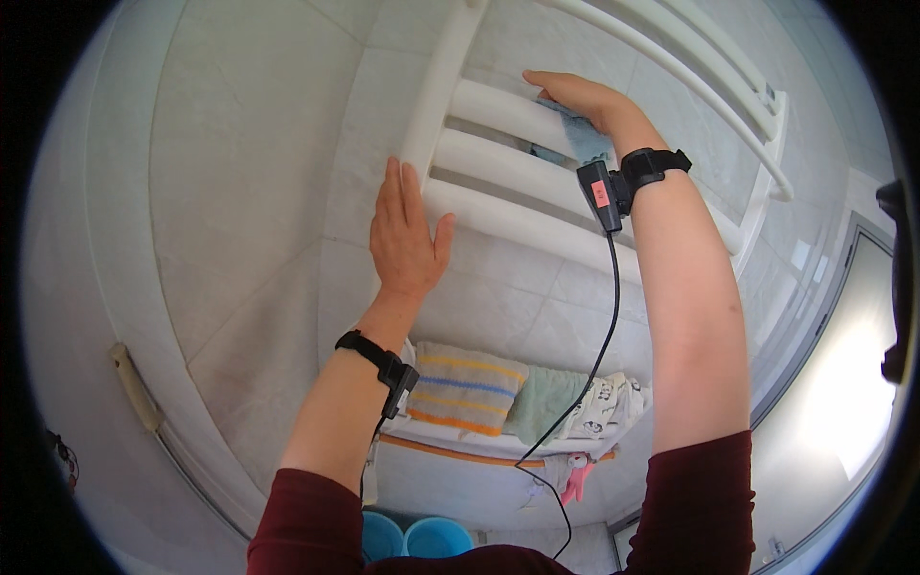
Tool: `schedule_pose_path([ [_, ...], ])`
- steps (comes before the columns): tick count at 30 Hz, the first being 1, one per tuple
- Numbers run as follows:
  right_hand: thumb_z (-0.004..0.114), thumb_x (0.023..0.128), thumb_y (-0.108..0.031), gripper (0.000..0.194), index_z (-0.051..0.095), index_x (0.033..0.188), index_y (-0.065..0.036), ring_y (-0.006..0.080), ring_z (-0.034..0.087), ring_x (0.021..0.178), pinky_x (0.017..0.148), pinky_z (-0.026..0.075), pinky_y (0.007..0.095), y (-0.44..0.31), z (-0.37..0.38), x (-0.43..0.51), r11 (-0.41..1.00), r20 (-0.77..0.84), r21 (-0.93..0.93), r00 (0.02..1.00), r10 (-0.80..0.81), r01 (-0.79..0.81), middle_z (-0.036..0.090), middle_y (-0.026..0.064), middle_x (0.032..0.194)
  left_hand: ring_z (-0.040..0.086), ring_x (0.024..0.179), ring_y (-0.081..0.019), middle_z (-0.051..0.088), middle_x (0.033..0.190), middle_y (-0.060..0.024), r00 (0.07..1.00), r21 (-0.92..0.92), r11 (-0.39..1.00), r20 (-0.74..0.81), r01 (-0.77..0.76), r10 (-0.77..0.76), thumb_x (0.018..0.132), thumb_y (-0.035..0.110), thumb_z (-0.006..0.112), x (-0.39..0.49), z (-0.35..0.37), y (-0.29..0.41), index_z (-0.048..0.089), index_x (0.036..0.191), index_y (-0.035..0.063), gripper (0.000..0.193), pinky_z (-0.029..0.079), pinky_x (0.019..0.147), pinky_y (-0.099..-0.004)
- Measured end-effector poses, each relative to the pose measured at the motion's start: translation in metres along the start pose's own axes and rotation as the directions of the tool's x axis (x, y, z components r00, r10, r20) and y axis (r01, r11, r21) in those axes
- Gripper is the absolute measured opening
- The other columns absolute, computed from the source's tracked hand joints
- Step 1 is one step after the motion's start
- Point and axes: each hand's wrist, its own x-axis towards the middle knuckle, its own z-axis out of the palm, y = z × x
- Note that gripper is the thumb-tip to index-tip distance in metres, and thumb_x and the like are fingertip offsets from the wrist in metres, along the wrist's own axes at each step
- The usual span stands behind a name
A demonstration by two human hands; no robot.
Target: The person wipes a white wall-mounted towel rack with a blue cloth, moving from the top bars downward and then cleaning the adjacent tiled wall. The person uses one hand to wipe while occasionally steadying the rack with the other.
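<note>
A white heated towel rail (496,208) with several flat crossbars is fixed to the tiled wall before me. My left hand (406,233) rests along its left upright, fingers straight and thumb apart, holding nothing. Higher up, my right hand (586,100) holds a blue-grey cloth (583,136) against one of the crossbars. Part of the cloth shows through the gap below that bar. The right fingers are mostly hidden behind the hand and bar.
Below hang a striped towel (467,388), a green towel (544,402) and a white printed cloth (607,402). Pink gloves (577,481) hang lower, above blue buckets (438,537). A black cable (611,316) runs down from my right wrist. A long-handled tool (136,388) stands at left.
</note>
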Motion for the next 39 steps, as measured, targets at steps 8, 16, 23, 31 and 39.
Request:
schedule_pose_path([
  [8,0.046,0.093,-0.061,0.066,0.07,0.11,-0.002,0.0189,0.062,0.09,0.083,0.047,0.034,-0.016,0.017,0.022,0.998,-0.038,0.014,0.997,-0.062,0.063,0.068,0.011,0.108,0.041,0.134,-0.0436,0.031,0.153,-0.0274,1.0,0.003,1.0,0.016,0.003,-0.003,0.099,0.04,0.046,0.0,-0.001,0.002,0.023,0.153,-0.0008,0.071,0.04,0.107,-0.0473],
  [16,0.046,0.095,-0.059,0.064,0.07,0.108,-0.001,0.0173,0.062,0.087,0.081,0.048,0.033,-0.034,0.029,0.027,0.983,0.014,0.131,0.991,-0.133,0.13,0.069,0.0102,0.105,0.042,0.134,-0.0442,0.031,0.153,-0.0278,1.0,0.011,1.0,0.023,0.002,-0.002,0.099,0.04,0.047,-0.001,-0.001,0.002,0.025,0.152,-0.0017,0.071,0.039,0.108,-0.0468],
  [23,0.049,0.095,-0.057,0.061,0.071,0.107,-0.001,0.015,0.062,0.084,0.079,0.048,0.0304,-0.04,0.034,0.041,0.969,0.039,0.195,0.986,-0.159,0.149,0.071,0.0096,0.102,0.042,0.134,-0.0442,0.031,0.153,-0.0281,1.0,-0.004,1.0,0.014,-0.003,0.003,0.098,0.039,0.049,0.0,-0.001,0.003,0.025,0.151,-0.003,0.072,0.039,0.108,-0.0471],
  [31,0.062,0.087,-0.036,0.031,0.072,0.094,-0.007,0.0143,0.06,0.079,0.077,0.047,0.0283,-0.034,0.036,0.058,0.881,0.033,0.395,0.954,-0.296,0.26,0.07,0.0055,0.092,0.037,0.138,-0.0429,0.029,0.155,-0.0259,0.995,0.011,0.998,0.077,0.066,-0.067,0.096,0.03,0.055,-0.002,-0.004,0.009,0.024,0.152,-0.0015,0.072,0.035,0.111,-0.0474],
  [39,0.066,0.075,-0.03,0.03,0.072,0.088,-0.003,0.0233,0.058,0.08,0.076,0.046,0.0359,-0.026,0.04,0.054,0.893,-0.082,0.196,0.915,-0.396,0.404,0.068,0.0095,0.09,0.035,0.139,-0.0429,0.028,0.157,-0.0243,0.999,0.009,1.0,0.038,-0.015,0.015,0.094,0.029,0.056,0.0,0.002,0.005,0.024,0.153,-0.0005,0.073,0.033,0.113,-0.0483],
])
